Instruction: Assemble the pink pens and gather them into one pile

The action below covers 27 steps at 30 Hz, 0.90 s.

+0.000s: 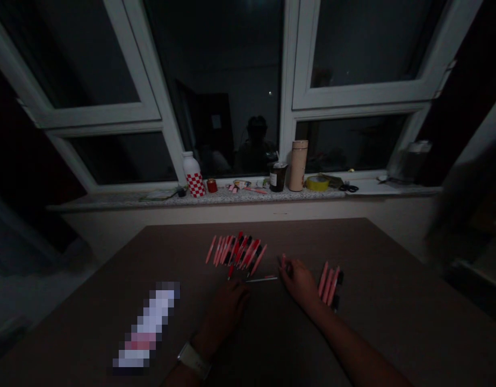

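On the table (332,236) | right hand (301,280): pinching pink piece (284,260) | left hand (227,305): beside slim rod (263,279), grip unclear

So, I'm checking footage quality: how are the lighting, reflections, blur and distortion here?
Head view: dim overall, the left hand darker than the right hand; the windowpane mirrors a silhouette; the white window frame leans outward, likely wide-angle distortion; side edges look blurred; the clustered pens show no legible print; a pixelated patch covers part of the tabletop.

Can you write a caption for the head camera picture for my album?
Left hand beside a thin rod, right hand holding something pink, pens bunched on a dark table.
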Motion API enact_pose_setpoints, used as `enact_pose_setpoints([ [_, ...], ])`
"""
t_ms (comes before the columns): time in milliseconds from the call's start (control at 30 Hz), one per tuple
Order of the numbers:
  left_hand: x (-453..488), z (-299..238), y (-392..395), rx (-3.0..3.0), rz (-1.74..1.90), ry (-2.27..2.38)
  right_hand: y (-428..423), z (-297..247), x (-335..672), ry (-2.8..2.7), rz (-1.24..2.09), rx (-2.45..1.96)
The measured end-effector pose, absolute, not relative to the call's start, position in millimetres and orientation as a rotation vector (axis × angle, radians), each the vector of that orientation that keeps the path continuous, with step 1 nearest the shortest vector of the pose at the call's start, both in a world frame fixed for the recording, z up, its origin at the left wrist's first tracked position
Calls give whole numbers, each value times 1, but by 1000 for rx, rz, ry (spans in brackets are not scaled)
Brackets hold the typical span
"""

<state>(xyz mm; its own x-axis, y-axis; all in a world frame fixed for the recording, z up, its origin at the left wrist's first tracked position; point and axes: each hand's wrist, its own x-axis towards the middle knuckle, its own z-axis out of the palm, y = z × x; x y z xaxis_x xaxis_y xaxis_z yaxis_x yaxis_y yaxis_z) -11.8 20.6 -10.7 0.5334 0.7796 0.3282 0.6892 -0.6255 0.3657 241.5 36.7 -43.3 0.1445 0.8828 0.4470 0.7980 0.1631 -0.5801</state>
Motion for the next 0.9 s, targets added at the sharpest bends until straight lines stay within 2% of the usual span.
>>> enact_pose_setpoints([
  [267,-12,-13,21,2548,721,1244,29,-39,240,-1584,125,-1544],
  [467,-12,-11,22,2503,748,1267,13,-5,231,-1424,36,-1491],
  [600,-12,-12,23,2493,821,1231,-11,6,213,-1525,172,-1425],
  [700,-11,-10,20,2513,829,1174,-29,-2,196,-1637,338,-1394],
  [900,-6,0,11,2550,719,1081,-38,-22,180,-1839,432,-1318],
])
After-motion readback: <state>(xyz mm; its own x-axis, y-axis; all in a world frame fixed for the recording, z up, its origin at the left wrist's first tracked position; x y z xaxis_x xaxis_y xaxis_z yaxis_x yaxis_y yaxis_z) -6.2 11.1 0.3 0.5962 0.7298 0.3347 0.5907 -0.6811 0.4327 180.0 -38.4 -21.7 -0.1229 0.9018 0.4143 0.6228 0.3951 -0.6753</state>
